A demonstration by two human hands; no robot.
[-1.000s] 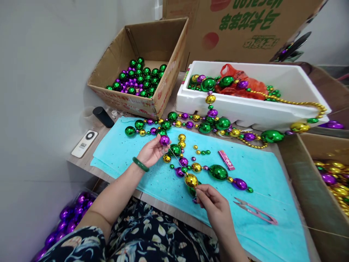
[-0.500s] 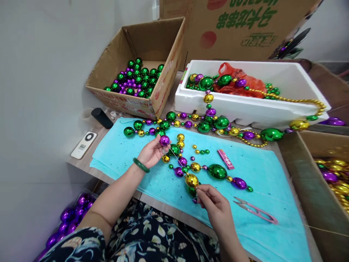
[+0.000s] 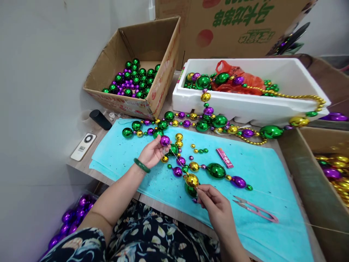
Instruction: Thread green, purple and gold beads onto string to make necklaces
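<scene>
My left hand (image 3: 154, 151) pinches a shiny purple bead (image 3: 165, 140) above the blue towel (image 3: 261, 160). From that bead a thin string (image 3: 174, 154) runs down toward a green bead and a large gold bead (image 3: 191, 180). At the gold bead's lower right, my right hand (image 3: 214, 200) has thumb and forefinger pressed together on a thin strand or needle, too fine to make out. A strand with a large green bead (image 3: 216, 170) and a purple bead (image 3: 239, 182) lies on the towel. Several loose small beads (image 3: 201, 150) lie nearby.
Pink thread snips (image 3: 256, 210) and a pink packet (image 3: 224, 158) lie on the towel. Behind stand a cardboard box (image 3: 122, 105) of green and purple balls and a white foam box (image 3: 253, 107). Another carton (image 3: 313, 171) is at right; a white phone-like device (image 3: 83, 146) sits left.
The view has shifted slightly, so the background sits a little further left and up. Both hands keep their hold and have hardly moved.
</scene>
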